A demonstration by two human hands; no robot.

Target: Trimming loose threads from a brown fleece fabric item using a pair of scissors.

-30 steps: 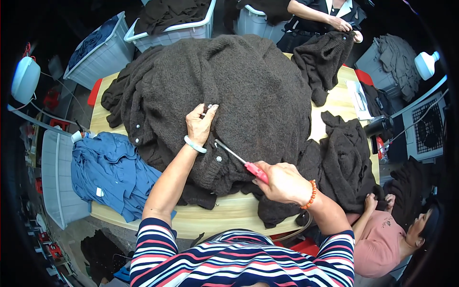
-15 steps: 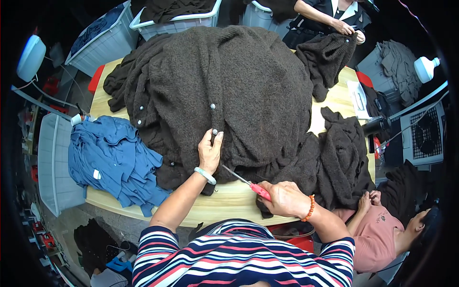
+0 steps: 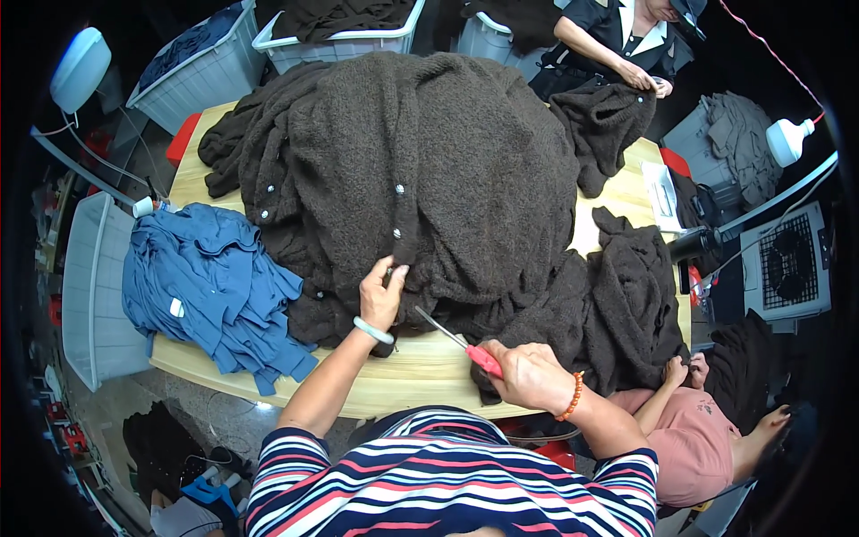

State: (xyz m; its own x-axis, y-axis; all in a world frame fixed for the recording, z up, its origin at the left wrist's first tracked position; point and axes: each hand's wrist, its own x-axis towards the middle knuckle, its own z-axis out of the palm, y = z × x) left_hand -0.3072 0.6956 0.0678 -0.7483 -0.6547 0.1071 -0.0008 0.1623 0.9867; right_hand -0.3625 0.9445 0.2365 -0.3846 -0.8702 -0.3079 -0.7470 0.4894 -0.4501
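A large dark brown knit cardigan [image 3: 483,170] with sparkly buttons lies heaped across the table in front of me. My left hand [image 3: 382,291] pinches its front edge between thumb and fingers, just below a button [image 3: 397,233]. A small dark bit shows at the fingertips, too small to make out. To the right, my right hand [image 3: 528,371] is wrapped round a red-handled tool [image 3: 484,360] with a slim metal shaft. The shaft points up and left toward the cardigan's lower edge, with its tip a little right of my left hand. Whether it is a single blade I cannot tell.
Blue garments [image 3: 201,286] are piled on the table's [image 3: 394,380] left side. More brown knitwear [image 3: 635,295] lies at the right. One co-worker [image 3: 626,63] handles a brown garment at the far right; another [image 3: 689,430] sits at the near right. Bins [image 3: 335,45] line the back.
My left hand has slid down the cardigan's front edge, from a button to just below it. The tool stays in my right hand, nearly in place. The whole view has shifted slightly.
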